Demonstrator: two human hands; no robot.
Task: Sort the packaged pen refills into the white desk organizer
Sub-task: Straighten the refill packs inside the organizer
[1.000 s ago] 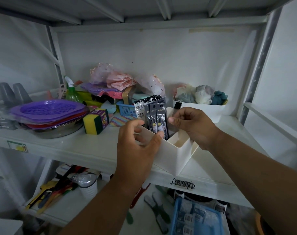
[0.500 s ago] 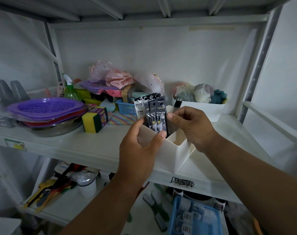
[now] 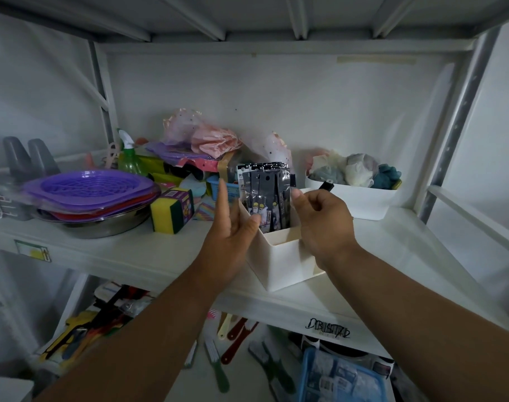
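- While both hands frame the organizer point(image 3: 279, 256) in the head view, the left hand point(image 3: 233, 227) stands edge-on at its left side, fingers straight and pointing up, thumb tip resting against the front of the refill packs point(image 3: 265, 195); it is spread loosely and grips nothing.
- The right hand point(image 3: 320, 221) sits at the organizer's right side with fingers curled inward; the thumb tip lies just beside the right edge of the packs. Whether it actually pinches a pack or the organizer's wall I cannot tell.
- The packs stand upright in the organizer's rear compartment, long axis vertical, hang-tab ends up, lower ends hidden inside the box. They lean slightly back and are stacked face to face, printed fronts toward the camera.
- The organizer rests on the white shelf point(image 3: 131, 256), near its front edge, one corner turned toward the camera; its near compartment shows only bare walls.
- Writing: the dark pack headers carry pale lettering, too small to read surely; a few letters like "de" show on the front pack. A scrawled black logo point(image 3: 327, 332) marks the shelf's front lip, not legible.
- A sponge pack point(image 3: 172, 210) and purple baskets point(image 3: 88, 190) sit well to the left; a white tub point(image 3: 357, 198) of cloths stands behind right.
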